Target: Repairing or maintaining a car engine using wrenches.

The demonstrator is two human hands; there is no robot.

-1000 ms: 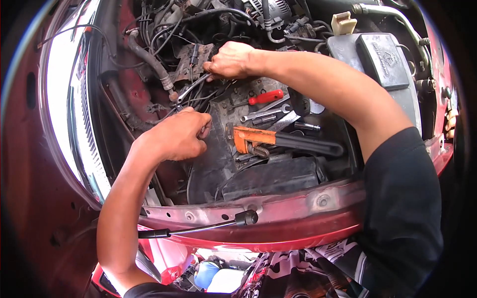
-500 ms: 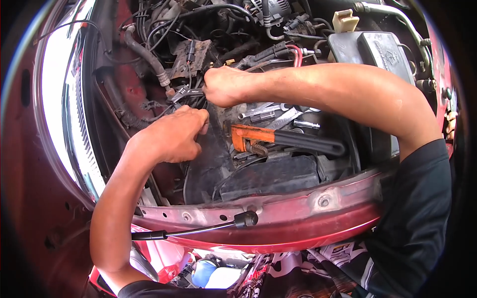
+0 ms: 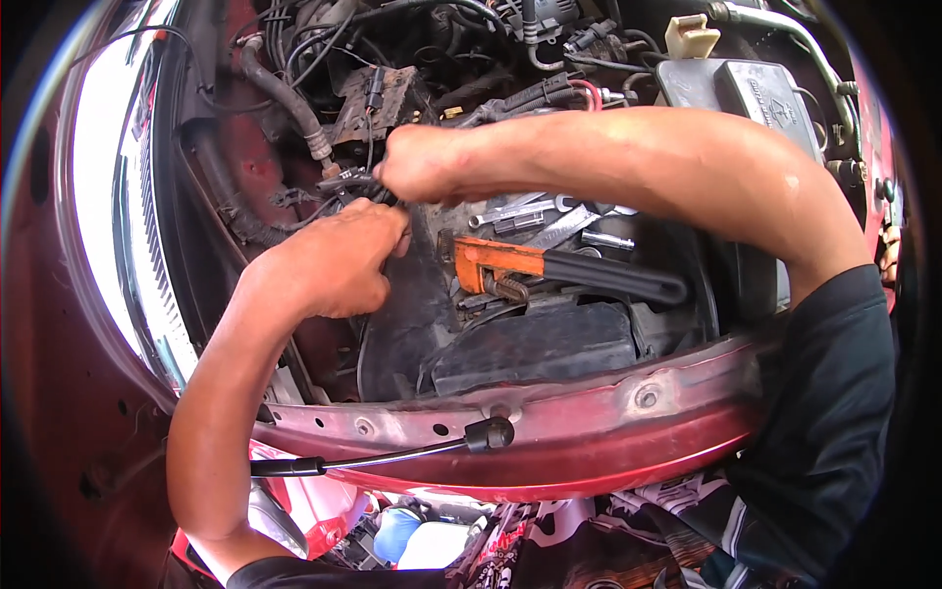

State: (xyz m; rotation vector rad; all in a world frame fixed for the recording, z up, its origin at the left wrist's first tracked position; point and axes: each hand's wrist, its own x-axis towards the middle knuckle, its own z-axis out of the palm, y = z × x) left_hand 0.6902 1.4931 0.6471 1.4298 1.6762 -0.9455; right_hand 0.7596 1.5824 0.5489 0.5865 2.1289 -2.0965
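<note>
My right hand is closed around the dark handle of an adjustable wrench. The wrench's jaw end lies by the metal fitting at the lower end of a grey hose; whether it grips that fitting I cannot tell. Just below, my left hand is curled, knuckles up, its fingertips tucked under near the wrench head. What those fingers hold, if anything, is hidden. Right of both hands, an orange pipe wrench with a black handle lies across the engine bay parts.
Several loose spanners and a chrome socket lie behind the pipe wrench. A battery sits at the far right. A rusty bracket with a black connector stands beyond my hands. Along the near side runs the red body edge with a gas strut.
My right hand has swung slightly left and nearer with the adjustable wrench, whose head has turned. My left hand keeps nearly the same place. The whole view has shifted a little.
</note>
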